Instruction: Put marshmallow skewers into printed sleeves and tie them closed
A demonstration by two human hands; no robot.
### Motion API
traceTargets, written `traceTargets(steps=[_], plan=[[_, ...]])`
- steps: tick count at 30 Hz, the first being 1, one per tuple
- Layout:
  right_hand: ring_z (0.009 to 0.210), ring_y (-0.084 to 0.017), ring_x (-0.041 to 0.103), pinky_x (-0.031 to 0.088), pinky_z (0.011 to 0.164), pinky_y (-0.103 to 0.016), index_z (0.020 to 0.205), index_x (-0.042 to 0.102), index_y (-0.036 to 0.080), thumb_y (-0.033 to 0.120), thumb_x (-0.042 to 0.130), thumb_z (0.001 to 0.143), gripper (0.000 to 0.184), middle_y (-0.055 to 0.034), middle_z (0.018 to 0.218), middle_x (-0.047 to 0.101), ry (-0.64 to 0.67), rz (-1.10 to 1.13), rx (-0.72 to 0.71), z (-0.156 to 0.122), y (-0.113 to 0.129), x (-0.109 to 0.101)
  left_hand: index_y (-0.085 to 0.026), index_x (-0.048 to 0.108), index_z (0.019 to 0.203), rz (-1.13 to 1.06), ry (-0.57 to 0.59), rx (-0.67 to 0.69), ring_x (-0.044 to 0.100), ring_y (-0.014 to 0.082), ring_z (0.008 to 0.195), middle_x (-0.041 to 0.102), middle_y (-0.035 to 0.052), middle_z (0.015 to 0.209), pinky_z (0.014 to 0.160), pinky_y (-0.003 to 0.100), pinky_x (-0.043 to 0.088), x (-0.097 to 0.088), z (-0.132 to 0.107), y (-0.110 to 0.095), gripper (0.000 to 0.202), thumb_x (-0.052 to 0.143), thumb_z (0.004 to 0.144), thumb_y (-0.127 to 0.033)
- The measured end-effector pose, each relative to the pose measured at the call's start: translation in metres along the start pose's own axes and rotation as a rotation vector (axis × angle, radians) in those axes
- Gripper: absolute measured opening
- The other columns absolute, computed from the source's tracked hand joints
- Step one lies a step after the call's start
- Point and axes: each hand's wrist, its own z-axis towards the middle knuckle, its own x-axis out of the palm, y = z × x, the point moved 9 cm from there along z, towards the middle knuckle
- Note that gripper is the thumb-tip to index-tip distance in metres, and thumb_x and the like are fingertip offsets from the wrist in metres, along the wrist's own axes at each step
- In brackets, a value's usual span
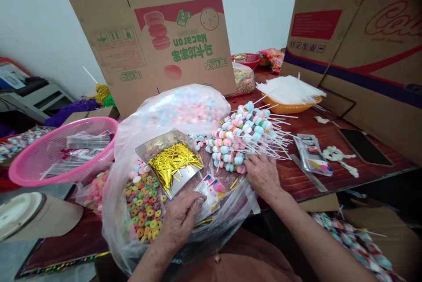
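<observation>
My left hand (182,217) is closed, its thumb pressed on the edge of a small clear plastic bag (212,190) with a colourful print. My right hand (263,177) is at the near side of a pile of candy skewers (245,134), fingers curled round the stick end of the lowest one; the fingertips are partly hidden. Pink, blue and white sweets are threaded on these white sticks. Left of the bag, a pouch of gold twist ties (174,161) lies open. Ring-shaped cereal (145,209) in several colours fills the big clear plastic bag (115,189) beneath.
A pink basket (20,172) with packaging stands left, near a pale cylindrical container (61,217). White sticks (286,89) fill an orange basket (290,107). Printed bags (313,154) and a phone (365,146) lie right. Cardboard boxes (132,53) stand behind; finished skewers (356,242) lie lower right.
</observation>
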Motion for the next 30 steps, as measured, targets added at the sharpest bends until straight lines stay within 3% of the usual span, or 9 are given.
traceTargets(steps=[6,11,15,20,25,30], plan=[[0.084,-0.018,0.057,0.042,0.073,-0.030,0.098,0.060,0.016,0.016,0.041,0.089,0.021,-0.0083,0.091,0.065,-0.224,0.358,-0.212,-0.049,-0.008,-0.050,-0.018,0.065,0.096,0.061,0.017,-0.021,0.061,0.0172,0.082,0.070,0.0065,0.094,0.077,0.029,0.047,-0.011,-0.001,0.001,0.025,0.043,0.088,-0.026],[0.079,-0.019,0.057,0.041,0.070,-0.033,0.096,0.062,0.018,0.014,0.042,0.087,0.022,-0.0085,0.087,0.066,-0.203,0.260,-0.300,-0.068,-0.007,-0.078,-0.018,0.064,0.095,0.065,0.024,0.041,0.060,0.0175,0.084,0.069,0.0048,0.091,0.079,0.029,0.045,-0.009,0.001,-0.007,0.022,0.045,0.087,-0.024],[0.077,-0.019,0.054,0.039,0.069,-0.033,0.094,0.062,0.018,0.013,0.042,0.087,0.021,-0.0083,0.084,0.065,-0.157,0.271,-0.315,-0.072,-0.009,-0.078,-0.018,0.063,0.094,0.052,0.030,0.050,0.060,0.0158,0.079,0.068,0.0040,0.086,0.075,0.026,0.045,-0.009,0.000,-0.008,0.021,0.044,0.088,-0.023],[0.073,-0.017,0.051,0.038,0.068,-0.032,0.094,0.062,0.017,0.013,0.041,0.088,0.022,-0.0078,0.082,0.064,-0.133,0.282,-0.356,-0.076,-0.007,-0.080,-0.018,0.063,0.095,0.084,0.157,0.069,0.059,0.0163,0.084,0.068,0.0042,0.089,0.078,0.027,0.044,-0.001,0.001,-0.013,0.022,0.043,0.089,-0.024],[0.069,-0.016,0.049,0.037,0.065,-0.031,0.092,0.063,0.017,0.015,0.038,0.089,0.026,-0.0076,0.078,0.063,-0.079,0.268,-0.383,-0.076,0.003,-0.079,-0.018,0.064,0.094,0.102,0.176,0.050,0.060,0.0168,0.082,0.068,0.0056,0.088,0.075,0.028,0.045,0.002,0.005,-0.014,0.026,0.040,0.090,-0.027],[0.069,-0.016,0.051,0.036,0.063,-0.029,0.090,0.063,0.016,0.013,0.037,0.088,0.026,-0.0069,0.078,0.062,-0.071,0.326,-0.402,-0.073,0.016,-0.078,-0.020,0.060,0.111,0.197,0.348,0.074,0.061,0.0211,0.087,0.068,0.0091,0.096,0.076,0.030,0.044,0.026,0.007,-0.023,0.037,0.043,0.087,-0.042]])
